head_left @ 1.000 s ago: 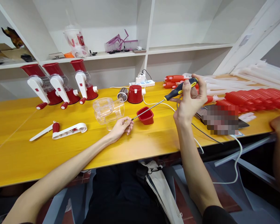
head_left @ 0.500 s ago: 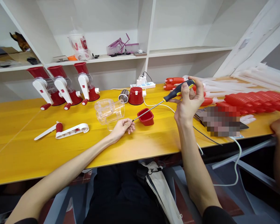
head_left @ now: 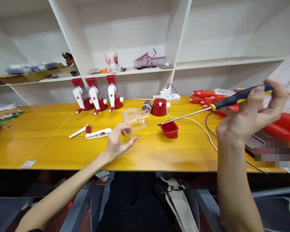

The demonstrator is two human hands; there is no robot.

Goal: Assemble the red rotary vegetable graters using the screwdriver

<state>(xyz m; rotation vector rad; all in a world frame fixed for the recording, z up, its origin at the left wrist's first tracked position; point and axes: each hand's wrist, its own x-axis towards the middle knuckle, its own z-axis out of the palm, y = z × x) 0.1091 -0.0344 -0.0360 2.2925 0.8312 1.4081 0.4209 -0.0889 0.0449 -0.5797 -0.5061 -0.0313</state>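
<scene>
My right hand (head_left: 248,116) grips the dark blue and yellow handle of a long screwdriver (head_left: 187,115), its shaft pointing left over the table. Thumb and fingers apart, my left hand (head_left: 119,140) hovers empty in front of a clear plastic housing (head_left: 135,119). Below the screwdriver's tip sits a small red plastic cup (head_left: 170,129). Behind are a red base (head_left: 159,107) and a metal grater drum (head_left: 147,105). To the left of my left hand lie a white crank arm (head_left: 98,133) and a red knob with a white strip (head_left: 78,131).
Three assembled red and white rotary graters (head_left: 93,96) stand at the back left. A power strip (head_left: 166,97) with a white cable lies near the shelf. Red-handled items (head_left: 207,96) and a pixelated device are at right. Tools (head_left: 8,116) lie far left.
My left hand has let go of the screwdriver's tip and opened. My right hand has moved right with the screwdriver. The view has swung left.
</scene>
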